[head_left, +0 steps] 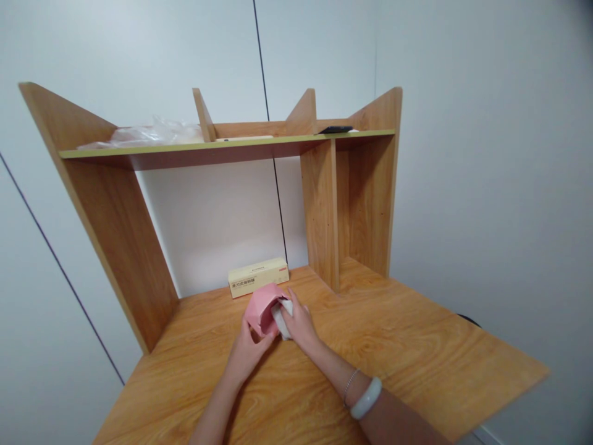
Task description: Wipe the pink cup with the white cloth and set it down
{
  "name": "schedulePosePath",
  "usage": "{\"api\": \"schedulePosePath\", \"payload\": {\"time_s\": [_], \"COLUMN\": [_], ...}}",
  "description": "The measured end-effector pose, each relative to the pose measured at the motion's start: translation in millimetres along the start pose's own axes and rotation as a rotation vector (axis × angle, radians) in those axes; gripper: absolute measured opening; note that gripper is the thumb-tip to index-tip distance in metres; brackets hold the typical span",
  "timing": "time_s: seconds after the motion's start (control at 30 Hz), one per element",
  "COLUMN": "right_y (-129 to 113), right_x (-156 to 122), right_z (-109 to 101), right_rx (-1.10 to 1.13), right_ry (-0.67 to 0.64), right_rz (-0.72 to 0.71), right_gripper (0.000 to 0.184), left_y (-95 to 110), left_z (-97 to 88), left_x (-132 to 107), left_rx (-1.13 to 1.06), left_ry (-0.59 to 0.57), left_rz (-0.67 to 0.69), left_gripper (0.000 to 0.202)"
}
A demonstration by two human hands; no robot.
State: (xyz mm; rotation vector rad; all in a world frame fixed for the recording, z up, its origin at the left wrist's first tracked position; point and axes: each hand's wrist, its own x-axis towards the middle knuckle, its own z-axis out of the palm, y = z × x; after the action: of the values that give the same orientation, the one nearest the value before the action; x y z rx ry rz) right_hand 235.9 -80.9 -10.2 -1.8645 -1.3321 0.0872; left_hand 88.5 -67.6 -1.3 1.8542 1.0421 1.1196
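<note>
A pink faceted container (263,303) is tilted above the desk, its opening turned toward the right. My left hand (249,346) is closed around its lower left side, with the thumb near the rim. A white folded cloth or tissue (280,320) is at the opening, partly inside. My right hand (299,320) is closed on this white piece and presses it at the rim. Some of the right fingers are hidden behind the container's edge. Whether the white piece is cloth or paper I cannot tell.
Behind the container, a long cream box (258,277) with dark print stands on the wooden desk (370,346). A wooden shelf unit (319,210) rises at the back. On its upper board are clear plastic bags (157,133) and a flat black object (335,130).
</note>
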Motion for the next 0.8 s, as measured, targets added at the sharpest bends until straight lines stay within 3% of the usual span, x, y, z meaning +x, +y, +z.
{"api": "schedulePosePath", "payload": {"time_s": [0.1, 0.33, 0.47, 0.67, 0.8], "right_y": [-2.3, -15.0, -14.9, -12.3, -15.1], "right_x": [1.1, -3.3, -4.6, -3.7, -4.7], "right_z": [0.2, -17.4, -18.6, -15.5, -22.3], "right_rx": [0.023, -0.166, -0.186, -0.227, -0.247], "right_ry": [-0.004, 0.067, 0.061, -0.02, 0.007], "right_rz": [-0.006, -0.081, -0.202, -0.141, -0.229], "right_gripper": [0.055, 0.063, 0.064, 0.069, 0.066], "left_y": [-1.9, 3.2, 9.3, 17.0, 21.8], "left_z": [0.6, -9.3, -11.8, -11.2, -9.8], "left_x": [0.0, -0.1, -1.8, -3.7, -5.5], "left_rx": [0.032, 0.332, 0.429, 0.525, 0.546], "left_ry": [0.016, 0.117, 0.125, 0.083, 0.059], "left_rz": [0.041, 0.042, 0.013, -0.006, -0.024], "left_gripper": [0.052, 0.03, 0.029, 0.036, 0.038]}}
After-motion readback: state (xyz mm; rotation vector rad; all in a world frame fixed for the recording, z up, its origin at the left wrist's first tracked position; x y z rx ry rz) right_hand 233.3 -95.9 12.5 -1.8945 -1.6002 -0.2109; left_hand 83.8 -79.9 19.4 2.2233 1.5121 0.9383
